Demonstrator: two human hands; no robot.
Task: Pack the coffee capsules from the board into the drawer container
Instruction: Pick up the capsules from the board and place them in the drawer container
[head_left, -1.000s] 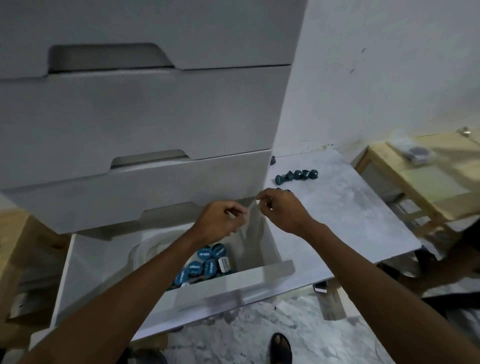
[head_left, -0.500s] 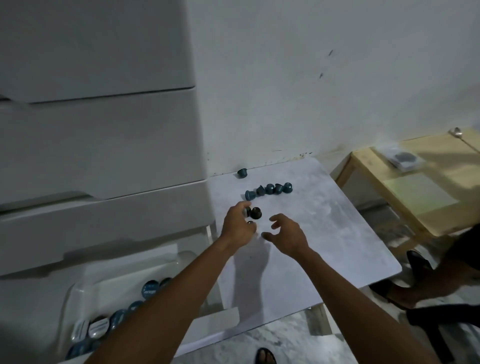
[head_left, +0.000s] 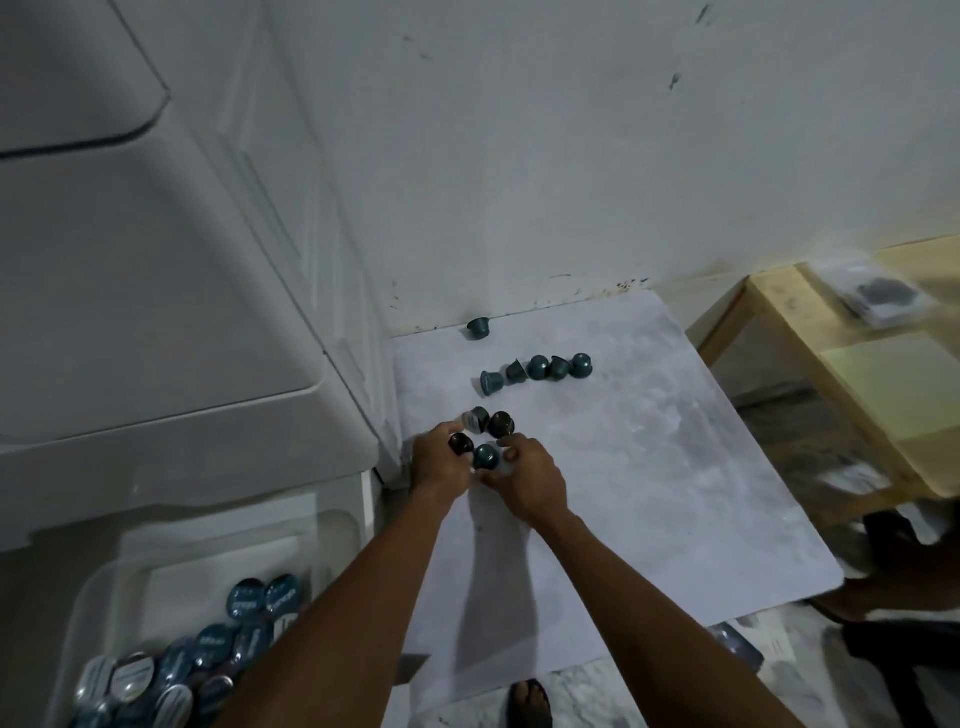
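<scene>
1. White wall fills the upper frame; a pale board lies at centre, a drawer unit at left, a wooden table at right.
2. Open drawer, lower left, holds a heap of capsules, foil faces up.
3. On the board: one lone capsule by the wall, a row of five below it, and two dark ones just above the hands.
4. Left hand is curled around a dark capsule. Right hand is closed, fingertips on a blue capsule. The two hands touch.
5. Judged step: gathering the near cluster for transfer to the drawer.
6. Risks: the capsules are small and rounded; a pinch at fingertips alone may let one slip and roll off the board's edge to the floor. Crowded hands could knock the two dark capsules nearby. The carry crosses the gap between board and drawer, where a dropped capsule would be lost.
</scene>
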